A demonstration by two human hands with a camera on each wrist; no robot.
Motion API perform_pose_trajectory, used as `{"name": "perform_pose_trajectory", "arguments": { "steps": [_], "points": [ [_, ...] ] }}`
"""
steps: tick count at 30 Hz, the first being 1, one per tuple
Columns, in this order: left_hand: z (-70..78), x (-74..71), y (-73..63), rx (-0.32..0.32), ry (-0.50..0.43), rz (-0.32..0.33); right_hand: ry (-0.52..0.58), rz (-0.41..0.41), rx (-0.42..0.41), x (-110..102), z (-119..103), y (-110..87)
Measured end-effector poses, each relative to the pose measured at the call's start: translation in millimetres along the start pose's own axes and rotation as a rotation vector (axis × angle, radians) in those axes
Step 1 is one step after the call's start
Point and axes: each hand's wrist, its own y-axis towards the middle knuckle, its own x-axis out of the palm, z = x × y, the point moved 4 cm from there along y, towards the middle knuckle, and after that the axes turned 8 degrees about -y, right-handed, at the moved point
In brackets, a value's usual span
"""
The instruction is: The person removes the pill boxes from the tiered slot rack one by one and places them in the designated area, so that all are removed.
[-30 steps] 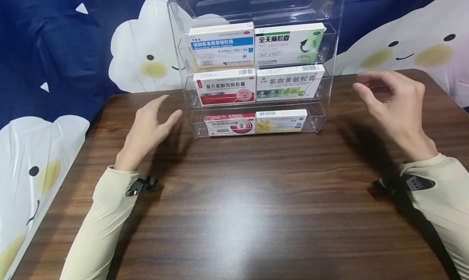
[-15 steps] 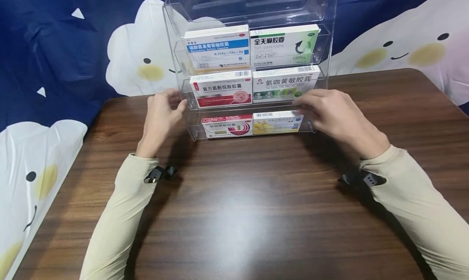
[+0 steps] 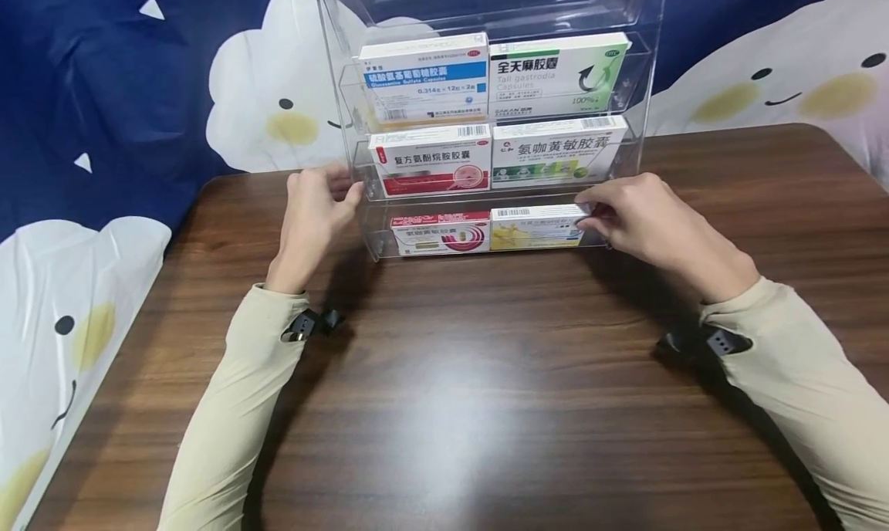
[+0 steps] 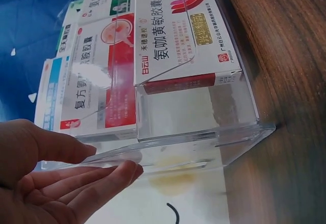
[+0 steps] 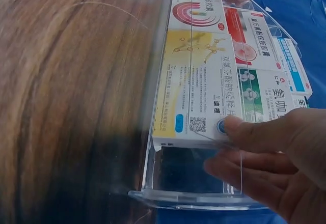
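A clear tiered display rack (image 3: 500,10) stands on the table with medicine boxes in three of its tiers. My left hand (image 3: 312,218) grips the rack's left side wall, the thumb (image 4: 63,145) on one face and the fingers beneath. In the lowest tier, a yellow-and-white medicine box (image 3: 531,231) stands beside a red-and-white medicine box (image 3: 441,236). My right hand (image 3: 649,226) pinches the yellow-and-white box at its right end; in the right wrist view the thumb (image 5: 244,132) lies on its front corner, with the other fingers curled beyond the end.
The middle tier bears a red-striped box (image 3: 430,164) and a green-striped box (image 3: 559,153). Above them are a blue-striped box (image 3: 424,83) and a green-and-white box (image 3: 559,76). Brown wooden table (image 3: 430,392) spreads in front; a cloud-patterned blue cloth (image 3: 167,83) hangs behind.
Both hands have moved inward from beside the rack: the left to its side wall, the right to the lowest tier, where it now pinches the yellow-and-white medicine box. The boxes keep their places.
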Motion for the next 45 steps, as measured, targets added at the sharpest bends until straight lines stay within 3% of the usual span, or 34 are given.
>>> {"name": "perform_pose_trajectory", "arguments": {
  "steps": [5,12,19,28,35,40,45],
  "points": [
    [3.1,0.5,1.9,0.016,0.001,0.01,-0.011,-0.033,0.047,4,1,-0.9],
    [0.7,0.4,-1.0,0.024,0.002,0.03,0.039,0.047,0.021,1,1,-0.1],
    [1.0,3.0,-2.3,0.039,0.004,0.027,0.101,0.018,0.137,-6,4,-3.1],
    [-0.4,3.2,-2.7,0.061,0.017,0.036,0.136,0.082,0.155,-16,8,-5.5],
    [-0.2,2.4,-3.8,0.053,0.011,0.036,0.178,0.212,0.205,-22,8,-5.4],
    [-0.3,3.2,-3.5,0.051,0.008,0.038,0.256,0.242,0.273,-23,12,-5.9],
    [-0.7,3.0,-3.5,0.056,0.009,0.045,0.421,0.199,0.387,-20,19,-5.8]
  ]
}}
